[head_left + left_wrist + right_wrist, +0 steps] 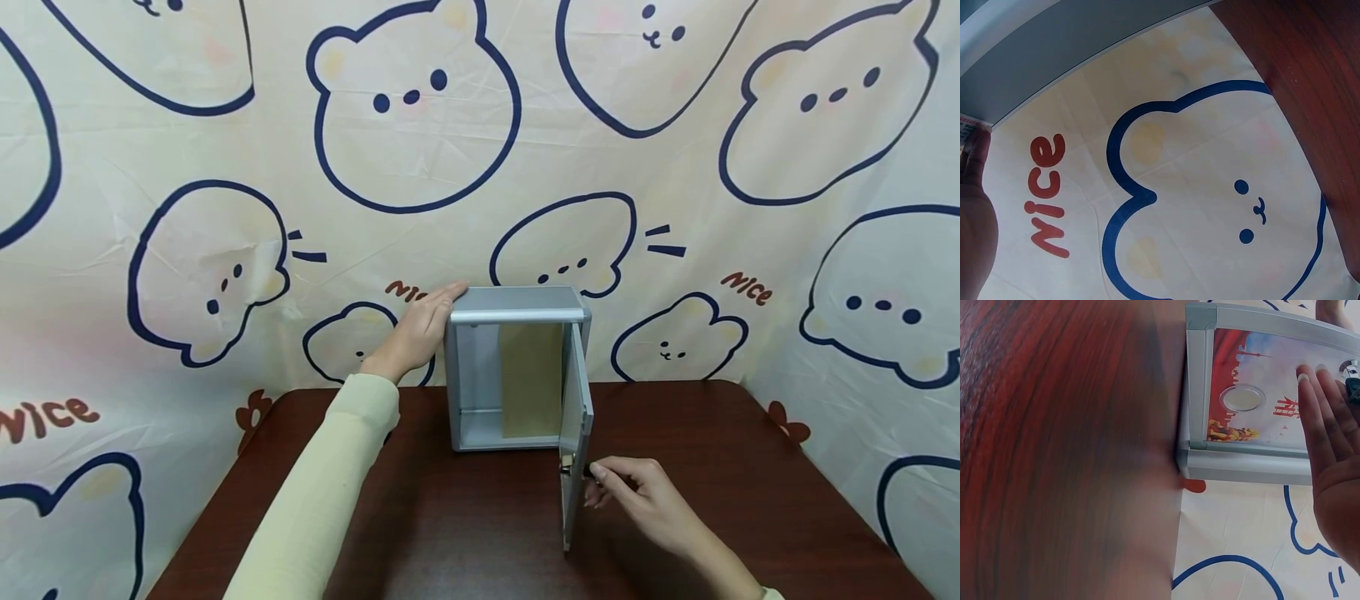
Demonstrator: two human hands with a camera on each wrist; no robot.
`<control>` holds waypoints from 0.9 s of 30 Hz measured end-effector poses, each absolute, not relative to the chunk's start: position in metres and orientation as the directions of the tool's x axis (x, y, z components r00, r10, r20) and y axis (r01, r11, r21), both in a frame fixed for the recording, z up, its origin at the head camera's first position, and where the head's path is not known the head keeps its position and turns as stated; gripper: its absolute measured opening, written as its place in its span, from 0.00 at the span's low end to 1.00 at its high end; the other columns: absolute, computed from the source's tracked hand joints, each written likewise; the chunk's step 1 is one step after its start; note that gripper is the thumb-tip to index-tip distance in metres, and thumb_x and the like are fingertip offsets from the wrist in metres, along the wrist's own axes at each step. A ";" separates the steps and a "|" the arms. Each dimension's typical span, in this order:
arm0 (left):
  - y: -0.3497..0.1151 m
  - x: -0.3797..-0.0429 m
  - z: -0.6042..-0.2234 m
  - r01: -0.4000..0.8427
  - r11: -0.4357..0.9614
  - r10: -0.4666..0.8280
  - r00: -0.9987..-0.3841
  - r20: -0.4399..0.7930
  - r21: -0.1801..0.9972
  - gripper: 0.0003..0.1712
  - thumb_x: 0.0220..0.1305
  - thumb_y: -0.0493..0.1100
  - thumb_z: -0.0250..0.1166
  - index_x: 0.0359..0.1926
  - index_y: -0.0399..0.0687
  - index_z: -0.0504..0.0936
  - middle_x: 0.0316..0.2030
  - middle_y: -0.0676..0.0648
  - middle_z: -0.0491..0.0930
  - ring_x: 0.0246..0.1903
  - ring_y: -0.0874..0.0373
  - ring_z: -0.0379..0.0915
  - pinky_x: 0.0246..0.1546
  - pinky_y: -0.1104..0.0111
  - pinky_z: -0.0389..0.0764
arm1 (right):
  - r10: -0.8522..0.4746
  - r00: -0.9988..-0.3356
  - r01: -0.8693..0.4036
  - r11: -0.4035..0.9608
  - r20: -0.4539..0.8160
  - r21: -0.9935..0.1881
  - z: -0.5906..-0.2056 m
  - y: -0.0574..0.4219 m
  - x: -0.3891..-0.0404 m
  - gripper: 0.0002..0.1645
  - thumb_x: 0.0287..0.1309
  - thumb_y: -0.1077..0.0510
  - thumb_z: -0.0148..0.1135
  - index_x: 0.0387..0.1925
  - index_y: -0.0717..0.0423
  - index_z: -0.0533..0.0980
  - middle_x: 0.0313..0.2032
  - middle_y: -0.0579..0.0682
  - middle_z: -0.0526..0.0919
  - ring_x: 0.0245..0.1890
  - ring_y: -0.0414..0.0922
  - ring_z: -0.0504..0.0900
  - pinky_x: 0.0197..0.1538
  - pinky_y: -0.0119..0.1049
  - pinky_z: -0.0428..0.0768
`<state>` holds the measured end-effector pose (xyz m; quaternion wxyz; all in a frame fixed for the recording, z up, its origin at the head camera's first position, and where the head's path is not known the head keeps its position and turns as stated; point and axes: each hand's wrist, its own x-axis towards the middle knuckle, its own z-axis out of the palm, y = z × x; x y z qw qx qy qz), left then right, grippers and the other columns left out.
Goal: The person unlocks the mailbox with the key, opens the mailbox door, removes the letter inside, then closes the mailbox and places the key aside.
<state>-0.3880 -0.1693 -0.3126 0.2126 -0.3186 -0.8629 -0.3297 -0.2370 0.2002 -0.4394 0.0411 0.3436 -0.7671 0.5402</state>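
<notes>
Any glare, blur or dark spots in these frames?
Head: soft sheen on the tabletop before the cabinet; left wrist: dim, the left hand shadowed at the left edge; right wrist: speckled glare top left, wood grain smeared lower down.

Head view: open door (576, 433) hid the right part of the cabinet's (517, 316) inside. Dark piece (587, 470) at the right fingers (626, 466) mostly covered, too small to identify. Left sleeve (315, 483) and tabletop (450, 517) ran out of frame nearside. Left wrist view: left hand (975, 225) cut off; printed scrap (965, 130) illegible. Right wrist view: red lettering (1285, 407) partly covered, tabletop partly blurred.
</notes>
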 end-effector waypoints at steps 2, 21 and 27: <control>-0.169 -0.388 -0.313 0.688 0.581 0.409 -0.709 0.574 0.435 0.31 0.84 0.50 0.33 0.76 0.41 0.65 0.76 0.44 0.64 0.76 0.56 0.55 0.76 0.57 0.57 | -0.484 -0.759 -0.573 0.178 0.436 -0.800 -0.440 0.201 -0.237 0.15 0.78 0.64 0.49 0.42 0.54 0.84 0.31 0.52 0.87 0.31 0.48 0.88 0.34 0.44 0.88; -0.169 -0.387 -0.312 0.690 0.580 0.415 -0.707 0.573 0.433 0.31 0.84 0.50 0.34 0.77 0.42 0.64 0.76 0.44 0.63 0.76 0.55 0.55 0.76 0.56 0.56 | -0.478 -0.752 -0.589 0.180 0.453 -0.788 -0.439 0.207 -0.235 0.16 0.78 0.65 0.48 0.41 0.54 0.83 0.31 0.50 0.86 0.30 0.49 0.87 0.33 0.43 0.87; -0.170 -0.388 -0.312 0.689 0.580 0.414 -0.709 0.571 0.435 0.31 0.84 0.50 0.34 0.77 0.42 0.64 0.76 0.44 0.63 0.77 0.55 0.54 0.76 0.55 0.56 | -0.462 -0.772 -0.574 0.212 0.437 -0.791 -0.438 0.206 -0.234 0.15 0.78 0.63 0.49 0.42 0.52 0.84 0.32 0.50 0.87 0.31 0.47 0.87 0.34 0.45 0.88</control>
